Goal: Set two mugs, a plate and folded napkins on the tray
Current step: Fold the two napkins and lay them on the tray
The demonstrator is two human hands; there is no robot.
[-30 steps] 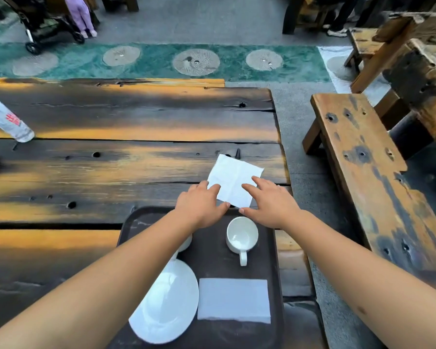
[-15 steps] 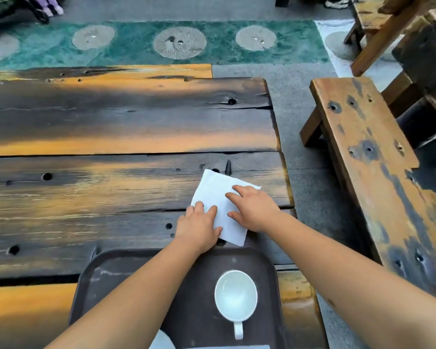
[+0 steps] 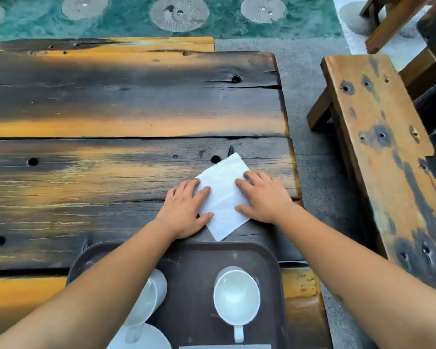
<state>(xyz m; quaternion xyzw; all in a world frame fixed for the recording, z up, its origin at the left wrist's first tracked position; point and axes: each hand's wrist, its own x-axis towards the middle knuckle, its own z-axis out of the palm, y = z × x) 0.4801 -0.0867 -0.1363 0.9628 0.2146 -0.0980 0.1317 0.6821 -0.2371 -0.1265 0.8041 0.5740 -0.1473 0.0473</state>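
Note:
A white paper napkin (image 3: 223, 195) lies flat on the dark wooden table (image 3: 126, 102), just beyond the tray's far rim. My left hand (image 3: 185, 212) presses its left edge with fingers spread, and my right hand (image 3: 263, 197) presses its right edge the same way. The dark brown tray (image 3: 196, 255) sits near me. On it stand a white mug (image 3: 236, 295) with its handle toward me and a second white mug (image 3: 150, 298), partly hidden by my left forearm. The rim of a white plate (image 3: 149, 336) and the edge of a folded napkin (image 3: 224, 346) show at the bottom.
A worn wooden bench (image 3: 378, 152) runs along the right, across a strip of grey pavement. More wooden furniture (image 3: 398, 23) stands at the far right. Beyond the table lies green ground with round stone discs (image 3: 179, 12).
The camera has tilted and moved toward the napkin. Both hands have spread flat onto its two sides; it looks narrower than a second ago.

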